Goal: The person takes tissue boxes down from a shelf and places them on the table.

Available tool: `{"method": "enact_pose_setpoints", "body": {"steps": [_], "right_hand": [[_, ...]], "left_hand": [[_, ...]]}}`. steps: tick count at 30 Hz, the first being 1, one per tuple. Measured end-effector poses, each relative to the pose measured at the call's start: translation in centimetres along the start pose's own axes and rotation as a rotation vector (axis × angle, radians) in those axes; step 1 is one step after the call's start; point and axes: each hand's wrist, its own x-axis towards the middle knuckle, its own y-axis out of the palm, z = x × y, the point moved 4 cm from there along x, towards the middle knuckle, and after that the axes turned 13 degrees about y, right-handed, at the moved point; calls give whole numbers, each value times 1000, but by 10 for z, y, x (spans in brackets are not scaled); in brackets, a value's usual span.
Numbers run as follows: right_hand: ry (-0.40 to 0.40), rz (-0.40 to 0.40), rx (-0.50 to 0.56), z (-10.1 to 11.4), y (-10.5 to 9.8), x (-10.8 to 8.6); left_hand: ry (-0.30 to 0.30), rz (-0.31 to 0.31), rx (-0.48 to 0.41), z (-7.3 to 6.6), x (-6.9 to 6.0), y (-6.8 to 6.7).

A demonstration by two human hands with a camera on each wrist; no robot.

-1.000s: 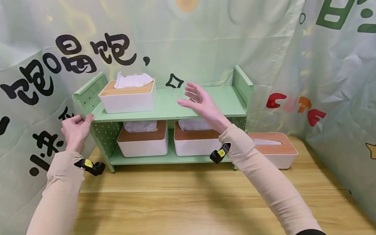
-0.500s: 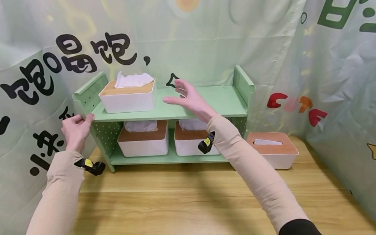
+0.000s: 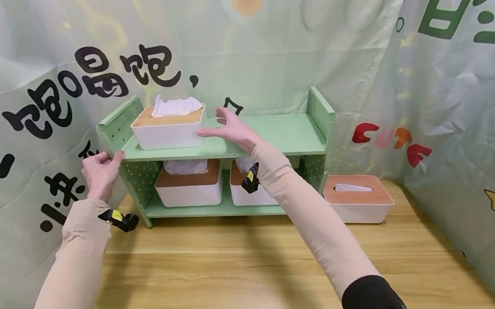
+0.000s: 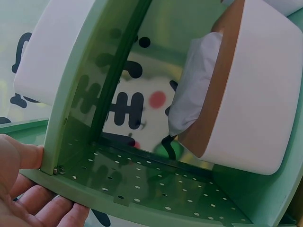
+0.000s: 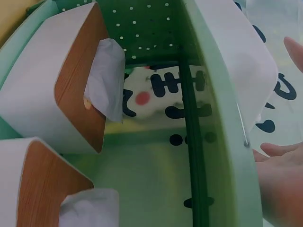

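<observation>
My left hand (image 3: 102, 173) holds the left side of a green two-tier shelf (image 3: 269, 145); in the left wrist view the thumb lies at the board's front edge and the fingers (image 4: 52, 208) against the perforated side panel. A white tissue box (image 3: 168, 134) with a light wooden lid and a tissue sticking out sits on the upper tier, at the left. Just right of that box is my right hand (image 3: 234, 131), fingers spread, the thumb near its right end; whether they touch I cannot tell. The lower tier bears two similar tissue boxes, a left one (image 3: 189, 194) and a right one (image 3: 251, 197) partly behind my right forearm.
Another tissue box (image 3: 360, 208) with a reddish-brown lid stands on the wooden table (image 3: 222, 274), right of the shelf. A printed cloth (image 3: 266, 64) hangs behind and along both sides. The upper tier's right end has a raised side panel (image 3: 321, 111).
My right hand has moved left above the upper tier, up to the right end of the tissue box there. The left hand has stayed on the shelf's side.
</observation>
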Motion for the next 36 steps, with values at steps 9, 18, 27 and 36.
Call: {"method": "enact_pose_setpoints", "body": {"steps": [9, 18, 27, 36], "right_hand": [[29, -3, -33, 8, 17, 24], [-15, -8, 11, 15, 25, 40], [-30, 27, 35, 19, 28, 53], [-62, 36, 32, 20, 28, 56]], "left_hand": [[-3, -14, 2, 3, 1, -4], [-5, -16, 14, 3, 1, -4], [-2, -8, 2, 3, 0, -4], [-2, -10, -13, 2, -1, 0]]}}
